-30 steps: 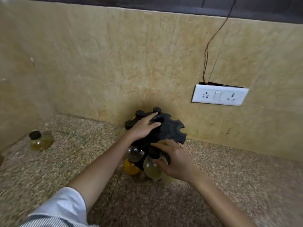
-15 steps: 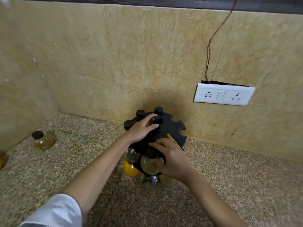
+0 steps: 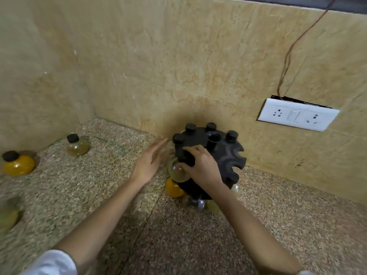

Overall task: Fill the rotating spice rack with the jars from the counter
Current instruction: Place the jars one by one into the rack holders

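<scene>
The black rotating spice rack stands on the counter against the back wall, with several black-capped round jars hanging in its upper slots and more below. My right hand grips the rack's front edge above a clear round jar seated in a slot. My left hand hovers just left of the rack, fingers spread, holding nothing. Loose jars stand on the counter at the left: an olive one, an orange one, and a blurred greenish one at the frame edge.
A speckled granite counter runs into a tiled corner at the left. A white switch and socket plate hangs on the back wall to the right of the rack, with a thin wire rising from it.
My left hand has lifted off the rack's top and moved left, fingers spread. My right hand has shifted from the clear jar up to the rack's edge. The view has panned left, revealing more loose jars.
</scene>
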